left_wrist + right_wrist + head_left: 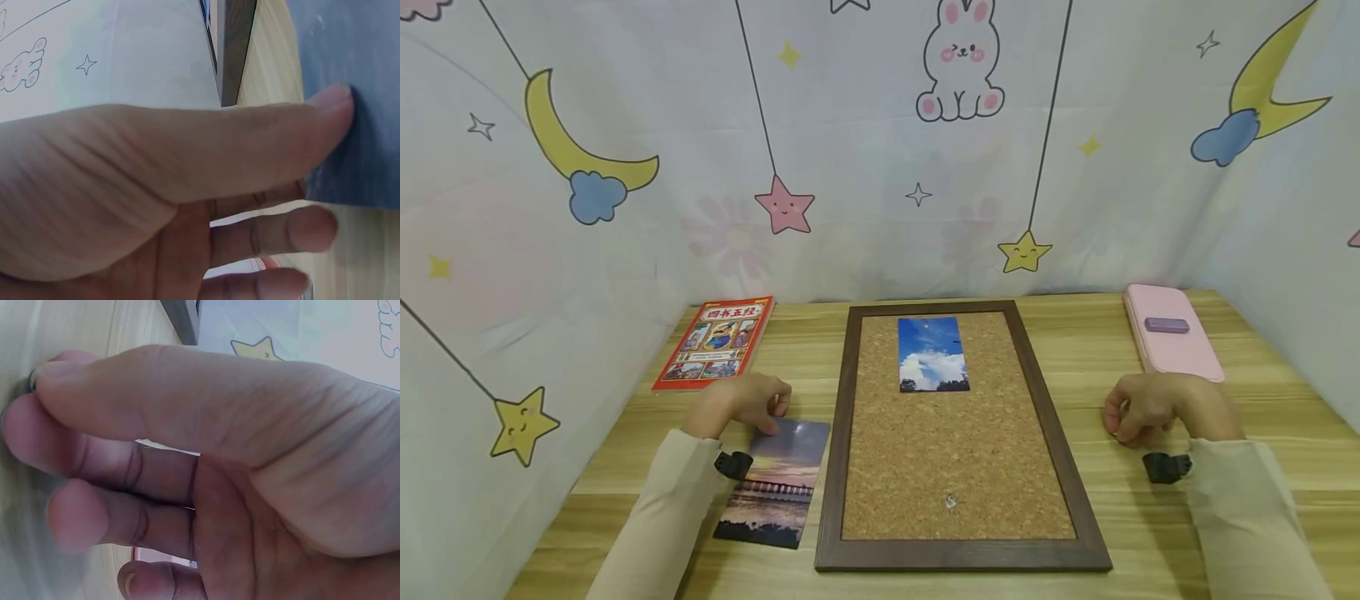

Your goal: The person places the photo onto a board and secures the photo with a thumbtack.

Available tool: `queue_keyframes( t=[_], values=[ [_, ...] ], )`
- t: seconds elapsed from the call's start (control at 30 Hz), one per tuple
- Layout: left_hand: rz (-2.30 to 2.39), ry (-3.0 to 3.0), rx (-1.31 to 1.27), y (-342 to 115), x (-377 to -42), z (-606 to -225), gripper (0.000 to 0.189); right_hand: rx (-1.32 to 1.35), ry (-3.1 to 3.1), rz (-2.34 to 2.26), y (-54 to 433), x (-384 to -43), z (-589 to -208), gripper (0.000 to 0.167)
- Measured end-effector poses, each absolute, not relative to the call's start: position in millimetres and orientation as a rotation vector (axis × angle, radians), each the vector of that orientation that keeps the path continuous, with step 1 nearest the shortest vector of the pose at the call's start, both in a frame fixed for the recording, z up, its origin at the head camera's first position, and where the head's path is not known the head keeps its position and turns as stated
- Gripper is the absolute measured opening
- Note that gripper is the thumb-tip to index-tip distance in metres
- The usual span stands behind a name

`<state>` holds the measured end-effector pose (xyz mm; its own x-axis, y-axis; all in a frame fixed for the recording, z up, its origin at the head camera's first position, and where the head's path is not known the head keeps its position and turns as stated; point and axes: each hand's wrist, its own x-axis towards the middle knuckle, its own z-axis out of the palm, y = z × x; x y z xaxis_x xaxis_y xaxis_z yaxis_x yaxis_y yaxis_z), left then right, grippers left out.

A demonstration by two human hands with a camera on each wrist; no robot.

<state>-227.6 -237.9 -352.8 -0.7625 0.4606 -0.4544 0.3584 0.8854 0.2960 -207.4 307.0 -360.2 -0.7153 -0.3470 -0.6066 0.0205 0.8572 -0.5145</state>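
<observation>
My left hand (748, 400) is at the top edge of a sunset photo (775, 483) lying left of the corkboard. Seen from the left wrist, the thumb (275, 134) presses on the photo's face near its edge, with fingers beneath. To the right of the board, my right hand (1150, 404) is low over the table, its thumb and fingertips together. Between those tips a tiny object (33, 380) shows only as a dark glint, mostly hidden. The framed corkboard (947, 450) bears a blue-sky photo (934, 354) near its top and a few small clear bits (951, 502) near its bottom.
A red book (715, 343) lies at the back left of the wooden table (1247, 408). At the back right is a pink case (1176, 350) with a purple strap. A patterned cloth (865, 167) hangs behind the table.
</observation>
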Motion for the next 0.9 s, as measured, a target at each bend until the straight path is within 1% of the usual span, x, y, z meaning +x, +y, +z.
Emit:
queue_keyframes(
  t=[0.23, 0.57, 0.9],
  values=[
    [0.303, 2.48, 0.682, -240.6, -225.9, -347.8, 0.017, -0.261, 2.275, -0.673, 304.3, -209.0, -359.1, 0.011],
    [0.22, 2.443, 0.781, -241.1, -226.3, -345.1, 0.015, -0.296, 2.279, -0.702, 302.5, -209.6, -360.3, 0.009],
    [0.236, 2.414, 0.744, -239.5, -228.3, -348.1, 0.018, -0.429, 2.245, -0.786, 302.2, -212.6, -358.9, 0.005]
  ],
)
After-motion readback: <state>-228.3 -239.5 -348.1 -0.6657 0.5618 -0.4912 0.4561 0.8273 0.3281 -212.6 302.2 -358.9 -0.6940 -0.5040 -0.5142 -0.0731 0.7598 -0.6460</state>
